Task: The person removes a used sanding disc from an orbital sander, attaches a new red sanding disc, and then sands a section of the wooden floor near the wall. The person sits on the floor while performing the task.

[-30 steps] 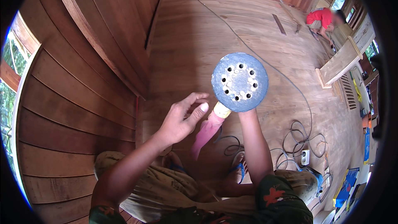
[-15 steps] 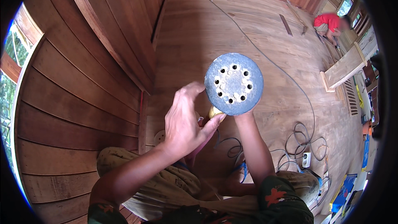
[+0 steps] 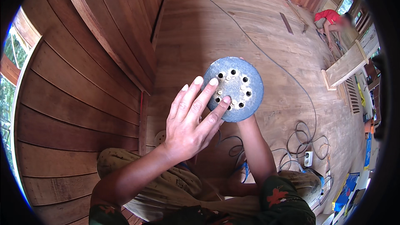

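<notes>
A random orbital sander is held up with its round grey-blue sanding pad facing me. A ring of dust holes runs around the pad, and pale dust clings to its middle. My left hand has its fingers stretched out, with the thumb and fingertips laid on the left part of the pad. Behind the pad, my right hand supports the sander from beneath. Its fingers are almost wholly hidden, and the sander's body is covered by the pad and my left hand.
A black cord crosses the wooden floor and coils near a white power strip. A perforated sanding disc lies beside the left plank wall. A person in red crouches at the far right, near a wooden post.
My left hand has moved from the pad's lower left edge onto its face, fingers now spread. The pad has tipped and dropped slightly. The far person has bent lower.
</notes>
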A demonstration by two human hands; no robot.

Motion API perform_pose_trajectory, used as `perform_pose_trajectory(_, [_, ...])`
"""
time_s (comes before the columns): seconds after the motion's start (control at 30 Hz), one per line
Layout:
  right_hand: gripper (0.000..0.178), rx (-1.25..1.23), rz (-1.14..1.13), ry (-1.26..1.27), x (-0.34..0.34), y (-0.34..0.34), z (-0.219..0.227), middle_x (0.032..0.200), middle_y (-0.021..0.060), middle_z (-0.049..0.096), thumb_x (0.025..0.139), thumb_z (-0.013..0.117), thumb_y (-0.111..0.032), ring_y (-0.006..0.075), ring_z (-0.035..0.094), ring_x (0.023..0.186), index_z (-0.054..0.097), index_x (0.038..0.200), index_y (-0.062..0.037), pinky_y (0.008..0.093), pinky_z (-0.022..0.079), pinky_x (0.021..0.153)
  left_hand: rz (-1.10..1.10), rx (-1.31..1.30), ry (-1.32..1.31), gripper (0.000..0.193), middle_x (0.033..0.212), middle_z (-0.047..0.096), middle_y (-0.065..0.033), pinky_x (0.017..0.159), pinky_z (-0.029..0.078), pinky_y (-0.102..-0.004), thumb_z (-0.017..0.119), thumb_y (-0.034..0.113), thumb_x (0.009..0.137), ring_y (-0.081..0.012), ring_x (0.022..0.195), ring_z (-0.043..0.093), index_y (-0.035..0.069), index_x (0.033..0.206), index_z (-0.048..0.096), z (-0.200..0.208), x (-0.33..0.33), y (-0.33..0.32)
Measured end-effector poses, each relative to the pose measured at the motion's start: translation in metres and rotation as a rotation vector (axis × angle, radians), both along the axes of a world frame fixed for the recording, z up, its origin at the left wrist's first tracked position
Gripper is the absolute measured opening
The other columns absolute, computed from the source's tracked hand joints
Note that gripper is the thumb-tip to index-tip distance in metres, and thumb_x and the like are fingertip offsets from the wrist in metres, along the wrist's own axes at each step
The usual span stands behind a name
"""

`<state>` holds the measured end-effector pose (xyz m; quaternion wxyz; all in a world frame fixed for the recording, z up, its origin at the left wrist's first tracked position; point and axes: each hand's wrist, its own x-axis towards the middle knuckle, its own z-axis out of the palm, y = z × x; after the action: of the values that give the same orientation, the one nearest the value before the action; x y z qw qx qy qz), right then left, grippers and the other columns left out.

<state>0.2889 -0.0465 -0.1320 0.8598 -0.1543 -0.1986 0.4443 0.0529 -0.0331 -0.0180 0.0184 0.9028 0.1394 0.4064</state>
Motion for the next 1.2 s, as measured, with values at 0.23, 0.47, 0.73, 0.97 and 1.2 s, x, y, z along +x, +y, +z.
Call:
perform_pose_trajectory(0.23, [0.08, -0.001, -0.074, -0.122, -0.004, -0.003, 0.002, 0.159, 0.0164, 0.065, 0.111, 0.033, -0.055, 0.0321, 0.063, 0.147, 0.049, 0.169, -0.002, 0.0505, 0.052, 0.125, -0.019, 0.044, -0.027, 0.054, 0.163, 0.063, -0.0189, 0.124, 0.047, -0.0604, 0.092, 0.023, 0.09, -0.0462, 0.155, 0.054, 0.022, 0.143, 0.082, -0.001, -0.001, 0.001])
perform_pose_trajectory(0.47, [0.083, 0.043, -0.067, -0.108, -0.003, -0.003, 0.014, 0.161, 0.0169, 0.064, 0.11, 0.034, -0.058, 0.0326, 0.061, 0.149, 0.049, 0.169, -0.0022, 0.0511, 0.051, 0.125, -0.036, 0.051, -0.044, 0.049, 0.162, 0.065, -0.0179, 0.123, 0.049, -0.0598, 0.093, 0.021, 0.089, -0.0453, 0.153, 0.057, 0.019, 0.137, 0.084, 0.0, -0.001, 0.0])
perform_pose_trajectory(0.73, [0.085, 0.073, -0.062, -0.099, 0.0, -0.002, 0.012, 0.163, 0.0176, 0.062, 0.11, 0.035, -0.061, 0.0331, 0.06, 0.151, 0.048, 0.17, -0.0025, 0.0519, 0.05, 0.126, -0.044, 0.052, -0.058, 0.044, 0.16, 0.067, -0.0186, 0.121, 0.05, -0.0591, 0.092, 0.02, 0.089, -0.0451, 0.151, 0.059, 0.017, 0.132, 0.084, -0.001, -0.001, 0.001])
perform_pose_trajectory(0.97, [0.083, 0.004, 0.017, 0.009, 0.003, 0.001, 0.006, 0.151, 0.017, 0.07, 0.109, 0.037, -0.06, 0.0307, 0.068, 0.14, 0.05, 0.167, -0.0012, 0.0489, 0.057, 0.119, -0.032, 0.041, -0.045, 0.042, 0.157, 0.068, -0.0191, 0.12, 0.051, -0.059, 0.091, 0.018, 0.089, -0.0447, 0.15, 0.06, 0.015, 0.131, 0.085, 0.003, -0.002, 0.003])
perform_pose_trajectory(1.2, [0.082, -0.001, 0.05, -0.004, -0.005, -0.001, 0.015, 0.149, 0.0184, 0.071, 0.108, 0.042, -0.056, 0.0314, 0.07, 0.138, 0.048, 0.167, 0.0002, 0.0496, 0.058, 0.118, -0.11, -0.002, -0.145, 0.044, 0.139, 0.077, -0.0175, 0.111, 0.059, -0.0518, 0.097, 0.023, 0.08, -0.0414, 0.135, 0.069, 0.009, 0.12, 0.086, 0.011, -0.002, 0.003])
